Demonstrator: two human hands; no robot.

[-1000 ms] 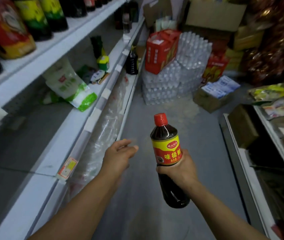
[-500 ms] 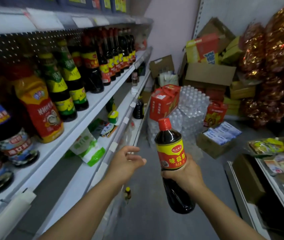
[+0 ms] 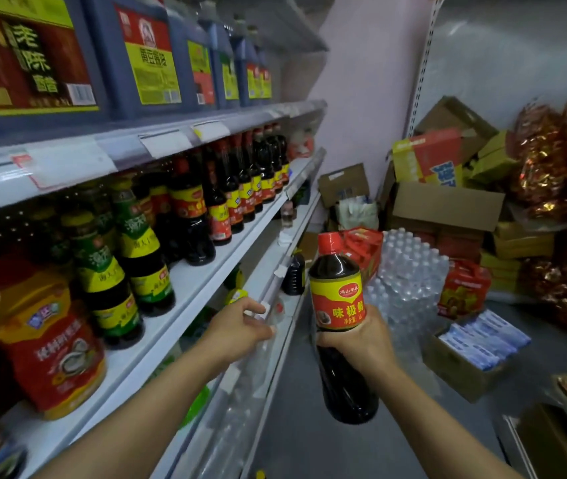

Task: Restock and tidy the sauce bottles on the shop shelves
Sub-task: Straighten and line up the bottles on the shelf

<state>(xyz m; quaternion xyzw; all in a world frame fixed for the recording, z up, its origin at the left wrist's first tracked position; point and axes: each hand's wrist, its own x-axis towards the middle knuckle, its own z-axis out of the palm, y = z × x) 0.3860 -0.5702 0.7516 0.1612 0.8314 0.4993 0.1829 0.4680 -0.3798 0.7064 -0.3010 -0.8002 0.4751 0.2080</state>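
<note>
Right hand (image 3: 361, 340) wrapped around the middle of a dark sauce bottle (image 3: 339, 305), fingers curled just under its red and yellow label. Bottle held upright in the aisle, red cap on top, clear of the shelving and just right of the shelf edge. Left hand (image 3: 240, 326) reaching forward beside a lower shelf rail (image 3: 277, 271), fingers loosely bent, holding nothing; contact with the rail not determinable. Hands apart, bottle between them and nearer the right.

Middle shelf (image 3: 185, 288) on the left stocked: row of red-capped dark bottles (image 3: 240, 181) toward the far end, green-labelled bottles (image 3: 130, 257) in front of them, a yellow-capped jug with red label (image 3: 50, 344) nearest. Bare stretch of shelf board along the front edge. Upper shelf carrying large blue jugs (image 3: 147, 53) with yellow and red labels. One small dark bottle (image 3: 294, 271) standing on a lower shelf behind the held bottle.

End of aisle: shrink-wrapped water bottles (image 3: 410, 278) stacked on the floor, red cartons (image 3: 361, 247), cardboard boxes (image 3: 444, 205), gold-wrapped goods (image 3: 558, 188) at right.
</note>
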